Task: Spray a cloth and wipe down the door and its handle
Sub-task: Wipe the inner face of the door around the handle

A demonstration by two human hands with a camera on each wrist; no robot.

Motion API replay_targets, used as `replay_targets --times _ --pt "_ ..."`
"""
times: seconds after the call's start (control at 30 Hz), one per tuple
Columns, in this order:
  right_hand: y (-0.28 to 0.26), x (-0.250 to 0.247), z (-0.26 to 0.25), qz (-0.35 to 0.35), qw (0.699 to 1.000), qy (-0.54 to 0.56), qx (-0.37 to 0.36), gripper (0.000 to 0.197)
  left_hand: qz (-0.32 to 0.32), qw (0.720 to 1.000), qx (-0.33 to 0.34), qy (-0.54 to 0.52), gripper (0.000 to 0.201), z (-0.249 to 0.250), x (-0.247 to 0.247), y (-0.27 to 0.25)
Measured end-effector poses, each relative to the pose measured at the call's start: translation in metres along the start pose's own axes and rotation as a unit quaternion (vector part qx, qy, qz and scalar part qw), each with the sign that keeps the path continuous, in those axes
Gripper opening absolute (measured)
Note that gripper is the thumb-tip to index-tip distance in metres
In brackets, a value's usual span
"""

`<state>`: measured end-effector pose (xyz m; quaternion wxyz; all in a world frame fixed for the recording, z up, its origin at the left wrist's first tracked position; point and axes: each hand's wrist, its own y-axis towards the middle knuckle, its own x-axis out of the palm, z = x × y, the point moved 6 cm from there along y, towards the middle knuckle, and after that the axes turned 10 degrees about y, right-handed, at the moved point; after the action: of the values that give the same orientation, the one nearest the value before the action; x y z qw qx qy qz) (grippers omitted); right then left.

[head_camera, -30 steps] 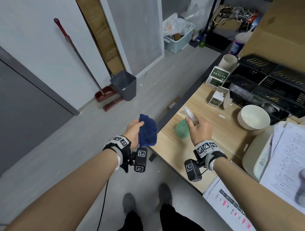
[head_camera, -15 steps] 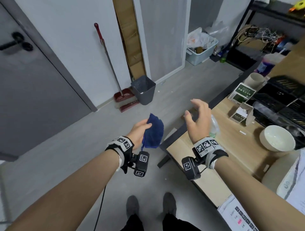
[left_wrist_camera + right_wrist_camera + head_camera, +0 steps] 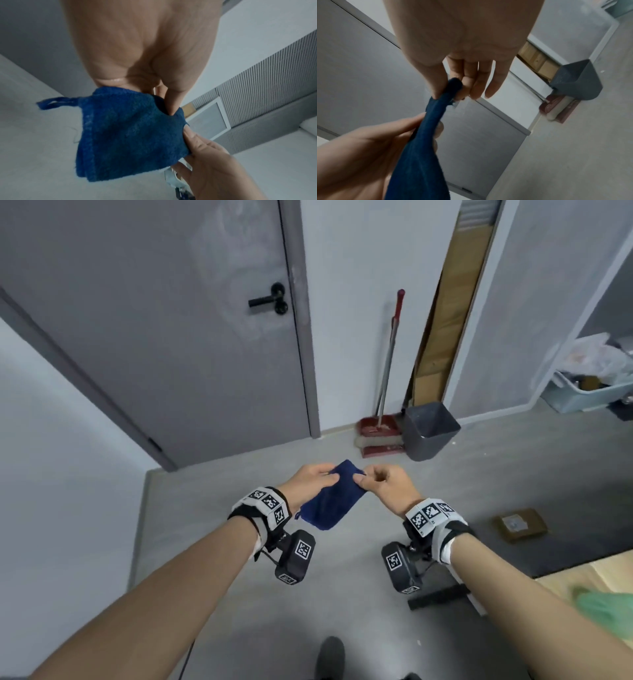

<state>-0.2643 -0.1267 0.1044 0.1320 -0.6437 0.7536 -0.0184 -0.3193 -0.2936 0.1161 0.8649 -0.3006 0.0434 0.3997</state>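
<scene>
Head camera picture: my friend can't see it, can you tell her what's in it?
Two hands, left hand and right hand, pinch a folded blue cloth between them above a grey floor. Ahead stands a grey door with a black handle.

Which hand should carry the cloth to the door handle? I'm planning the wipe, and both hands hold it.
Probably the left hand: it grips the blue cloth along one side, and the black door handle lies up and to the left. The right hand only pinches a corner.
</scene>
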Motion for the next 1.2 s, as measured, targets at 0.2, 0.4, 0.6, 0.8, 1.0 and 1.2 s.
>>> replay_targets --times 0.2,0.4,0.6,0.8,1.0,1.2 --pt "0.05 0.051 -0.035 0.04 0.998 -0.005 -0.047 0.038 0.027 0.998 -0.019 0.061 0.017 -0.031 -0.098 -0.012" --pt "0.099 0.069 -0.048 0.015 0.999 -0.039 -0.027 0.039 0.137 0.988 -0.002 -0.075 0.018 -0.023 -0.165 0.012" --pt "0.18 0.072 -0.073 -0.015 0.998 -0.066 0.001 0.012 0.154 0.986 0.061 0.018 0.016 0.024 -0.216 0.07" --pt "0.293 0.082 -0.113 -0.11 0.99 -0.074 -0.044 0.07 0.057 0.969 0.091 0.223 0.012 0.072 -0.265 0.157" --pt "0.387 0.097 -0.138 -0.191 0.981 -0.005 -0.042 0.016 0.045 0.962 0.074 0.259 0.02 0.114 -0.332 0.234" --pt "0.459 0.094 -0.171 -0.193 0.979 0.046 -0.036 0.016 0.154 0.972 0.088 0.157 0.018 0.141 -0.391 0.29"
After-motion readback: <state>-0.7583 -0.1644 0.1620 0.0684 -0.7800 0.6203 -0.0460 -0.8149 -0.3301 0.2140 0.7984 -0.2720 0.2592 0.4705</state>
